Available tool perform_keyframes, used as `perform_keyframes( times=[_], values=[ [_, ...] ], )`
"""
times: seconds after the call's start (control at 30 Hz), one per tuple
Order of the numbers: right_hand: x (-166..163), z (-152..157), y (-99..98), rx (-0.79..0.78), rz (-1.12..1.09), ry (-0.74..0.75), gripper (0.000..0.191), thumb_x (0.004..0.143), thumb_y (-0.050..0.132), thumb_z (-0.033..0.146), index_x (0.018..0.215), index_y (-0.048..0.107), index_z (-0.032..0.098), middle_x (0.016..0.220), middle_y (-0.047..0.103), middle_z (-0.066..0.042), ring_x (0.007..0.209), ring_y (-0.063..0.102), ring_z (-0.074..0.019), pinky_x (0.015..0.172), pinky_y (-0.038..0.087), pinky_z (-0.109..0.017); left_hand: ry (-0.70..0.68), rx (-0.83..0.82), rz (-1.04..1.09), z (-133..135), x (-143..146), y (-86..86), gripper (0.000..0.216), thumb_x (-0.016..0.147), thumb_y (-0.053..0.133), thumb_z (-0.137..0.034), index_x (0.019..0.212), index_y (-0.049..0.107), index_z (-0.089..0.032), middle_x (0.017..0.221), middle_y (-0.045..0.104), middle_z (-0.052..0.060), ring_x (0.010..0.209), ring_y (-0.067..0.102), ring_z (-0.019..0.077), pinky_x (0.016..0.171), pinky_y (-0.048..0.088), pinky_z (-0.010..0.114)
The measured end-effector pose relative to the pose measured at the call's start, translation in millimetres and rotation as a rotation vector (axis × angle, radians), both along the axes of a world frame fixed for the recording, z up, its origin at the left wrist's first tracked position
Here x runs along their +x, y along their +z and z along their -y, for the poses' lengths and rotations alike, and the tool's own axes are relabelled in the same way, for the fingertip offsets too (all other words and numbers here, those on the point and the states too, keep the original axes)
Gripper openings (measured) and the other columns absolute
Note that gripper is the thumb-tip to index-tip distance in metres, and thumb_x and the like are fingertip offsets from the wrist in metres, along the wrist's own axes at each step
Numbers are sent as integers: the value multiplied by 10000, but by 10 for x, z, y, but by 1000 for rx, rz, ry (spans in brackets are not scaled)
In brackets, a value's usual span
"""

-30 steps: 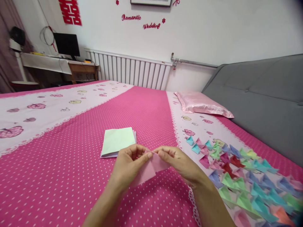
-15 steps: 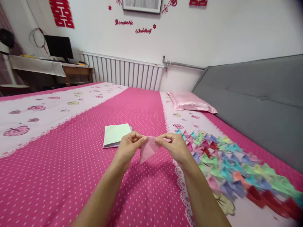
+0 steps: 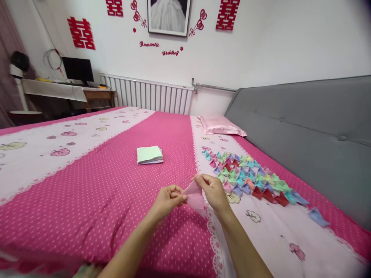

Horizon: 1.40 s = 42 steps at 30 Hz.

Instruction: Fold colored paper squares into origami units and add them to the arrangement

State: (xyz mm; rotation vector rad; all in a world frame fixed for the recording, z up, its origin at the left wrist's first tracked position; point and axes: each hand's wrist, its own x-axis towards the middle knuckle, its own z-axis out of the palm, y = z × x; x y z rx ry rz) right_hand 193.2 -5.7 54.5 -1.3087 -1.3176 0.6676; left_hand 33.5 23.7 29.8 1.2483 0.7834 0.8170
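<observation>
A pink sheet of folded paper (image 3: 196, 200) is held up between my two hands, over the near part of the bed. My left hand (image 3: 171, 197) pinches its left corner between thumb and fingers. At the paper's upper right edge, my right hand (image 3: 211, 188) grips it with thumb and fingertips. The sheet hangs tilted, its lower part pointing down to the right. Beyond my left hand lies a stack of square paper (image 3: 149, 154) with a pale green sheet on top. Many small folded paper boats (image 3: 242, 178) in several colours stand in rows right of my right hand.
The pink dotted bedspread (image 3: 116, 193) spreads beneath everything. A shiny pink pillow (image 3: 222, 126) lies by the grey headboard (image 3: 301, 116). One blue folded paper boat (image 3: 318, 217) sits apart at the right. Beyond the bed are a white radiator (image 3: 150, 92) and a desk with a monitor (image 3: 77, 70).
The view has tilted up and shifted. The pink paper has turned from edge-up to a slanted position, with my right hand now higher than my left. Both hands keep hold of it.
</observation>
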Motion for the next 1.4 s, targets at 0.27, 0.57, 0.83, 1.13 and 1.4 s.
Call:
perform_keyframes(
  times=[0.27,0.57,0.83,1.13,1.4],
  values=[
    [-72,316,-8,12,49,-1,434,778,454,498,725,674,127,554,544,3,545,477,-133,532,356,-237,-18,79,-47,438,-59,-21,245,625,703,-356,650,677,-114,589,663,64,534,566,126,586,421,235],
    [-104,40,156,-199,-125,395,380,745,518,494,814,624,136,694,602,-15,660,557,-135,641,431,-255,136,-5,63,169,-149,-167,274,642,697,-360,724,652,-102,639,644,64,562,567,115,578,423,210],
    [-182,-706,-69,-61,11,306,266,623,664,336,775,621,122,676,605,-12,616,539,-139,582,411,-241,248,-5,199,-544,-60,-238,259,624,721,-330,728,652,-103,648,605,21,577,538,80,568,412,174],
    [-82,-811,-204,22,248,86,292,696,591,400,562,608,141,473,468,37,460,389,-90,443,265,-212,249,-248,464,-820,166,-546,221,560,780,-220,689,646,-100,573,582,-19,507,523,34,489,434,100],
    [-64,-830,-329,-86,184,180,262,715,577,392,642,655,153,562,610,-4,537,540,-140,507,360,-228,180,-447,603,-920,215,-774,84,686,680,-120,718,610,-85,582,582,-14,459,533,29,416,449,79]
  ],
)
